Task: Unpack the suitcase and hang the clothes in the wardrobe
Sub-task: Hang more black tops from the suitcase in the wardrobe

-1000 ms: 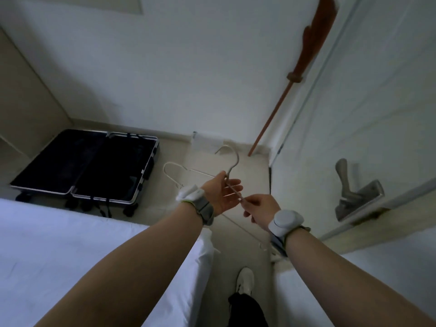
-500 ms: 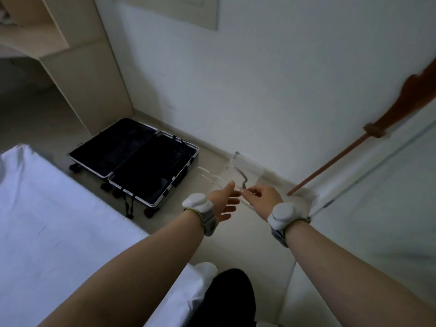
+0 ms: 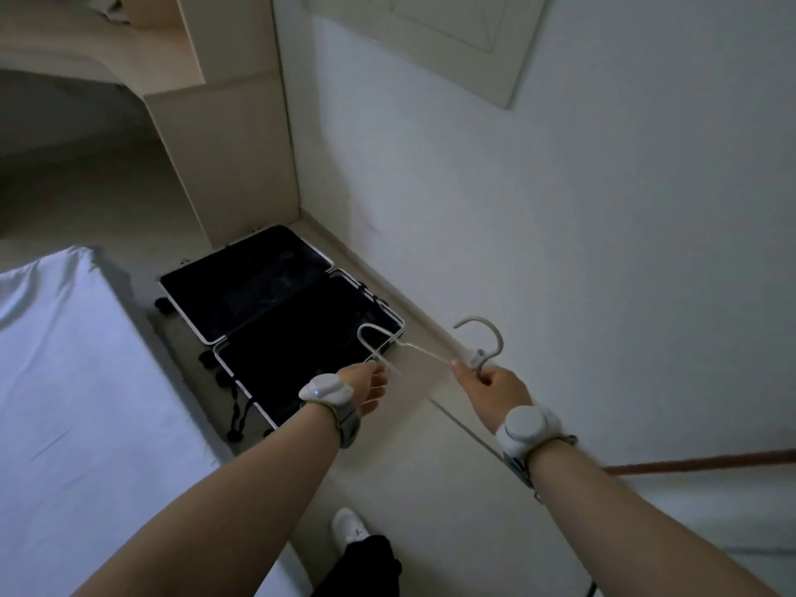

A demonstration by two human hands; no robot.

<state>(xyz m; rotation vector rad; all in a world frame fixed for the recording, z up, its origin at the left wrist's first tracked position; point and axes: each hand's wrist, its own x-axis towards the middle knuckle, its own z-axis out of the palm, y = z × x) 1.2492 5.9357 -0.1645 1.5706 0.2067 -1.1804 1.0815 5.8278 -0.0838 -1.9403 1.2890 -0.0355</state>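
So, a white hanger (image 3: 479, 353) is held up over the floor, out in front of the body. It's gripped by the right hand (image 3: 495, 389) just below the hook, with the fingers curled tight round the neck. The hook is pointed up and away, toward the white wall (image 3: 560, 209). The thin arms of the hanger are stretched off to the left, and the looped end is seen right over the near corner of the suitcase (image 3: 258, 290).

The left hand (image 3: 364, 387) is kept just beside that looped end. Its fingers look relaxed and loosely spread, not wrapped round anything. The wire is passed right by the top of the hand, but whether it's actually touched can't be made out (bit blurry there).

The suitcase is laid flat on the floor, opened out in two halves, dark lining facing up. It's tucked against the base of the wall, next to a beige wooden unit (image 3: 228, 157), with its wheels and straps seen on the near side.

A bed with a white sheet (image 3: 73, 402) is seen on the left, near the suitcase. A white tracker band is worn on each wrist, left (image 3: 325, 387) and right (image 3: 527, 426). A white shoe (image 3: 349, 525) and a black trouser leg (image 3: 366, 566) are seen at the bottom, and a reddish-brown stick (image 3: 710, 463) is caught at the right edge.
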